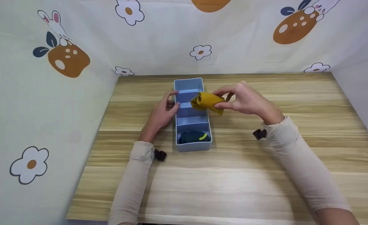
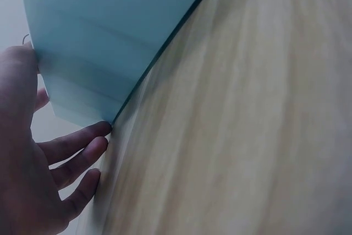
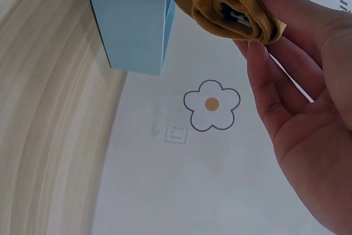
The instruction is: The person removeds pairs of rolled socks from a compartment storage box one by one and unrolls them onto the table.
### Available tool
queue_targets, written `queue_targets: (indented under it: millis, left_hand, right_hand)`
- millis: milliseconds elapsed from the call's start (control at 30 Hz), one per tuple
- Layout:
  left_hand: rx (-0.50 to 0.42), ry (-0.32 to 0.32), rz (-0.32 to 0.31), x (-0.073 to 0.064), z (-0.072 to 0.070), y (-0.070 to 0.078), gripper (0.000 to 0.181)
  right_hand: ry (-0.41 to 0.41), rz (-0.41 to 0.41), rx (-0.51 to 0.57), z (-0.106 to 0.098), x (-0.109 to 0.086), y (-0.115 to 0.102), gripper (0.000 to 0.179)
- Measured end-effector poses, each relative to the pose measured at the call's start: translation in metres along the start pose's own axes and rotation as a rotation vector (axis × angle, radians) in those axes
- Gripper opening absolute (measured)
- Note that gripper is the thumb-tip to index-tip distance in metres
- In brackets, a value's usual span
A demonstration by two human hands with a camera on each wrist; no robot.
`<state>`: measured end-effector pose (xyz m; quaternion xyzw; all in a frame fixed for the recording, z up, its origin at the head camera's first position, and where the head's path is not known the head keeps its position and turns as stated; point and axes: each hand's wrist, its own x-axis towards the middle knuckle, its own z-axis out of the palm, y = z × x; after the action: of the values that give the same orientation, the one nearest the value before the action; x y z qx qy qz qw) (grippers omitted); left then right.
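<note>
A long light-blue divided box (image 1: 193, 146) stands on the table, its compartments in a row. My right hand (image 1: 249, 100) pinches a rolled mustard-yellow sock (image 1: 209, 100) between thumb and fingers, over the box's right rim at the middle compartments. Dark patterned fabric shows inside the roll (image 3: 236, 17) in the right wrist view. In the nearest compartment lies a dark rolled sock (image 1: 191, 137) with a yellow-green mark. My left hand (image 1: 162, 114) touches the box's left side, with thumb and forefinger at the rim; the lower fingers (image 2: 82, 141) reach the box's bottom edge.
The wood-grain table (image 1: 252, 181) runs under the box and both forearms. Behind it hangs a pale wall covering (image 1: 233, 40) printed with flowers, rabbits and orange fruit, which also covers the left side. Small dark cameras (image 1: 160, 155) sit at both wrists.
</note>
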<state>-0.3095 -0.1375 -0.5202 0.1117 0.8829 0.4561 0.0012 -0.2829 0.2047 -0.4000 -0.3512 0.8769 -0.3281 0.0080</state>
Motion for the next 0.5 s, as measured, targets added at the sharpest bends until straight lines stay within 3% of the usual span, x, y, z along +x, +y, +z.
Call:
queue_targets:
  millis: [500]
  left_hand:
    - [-0.009, 0.008, -0.011, -0.001, 0.001, 0.001, 0.051]
  right_hand:
    - [0.002, 0.014, -0.022, -0.016, -0.024, 0.002, 0.039]
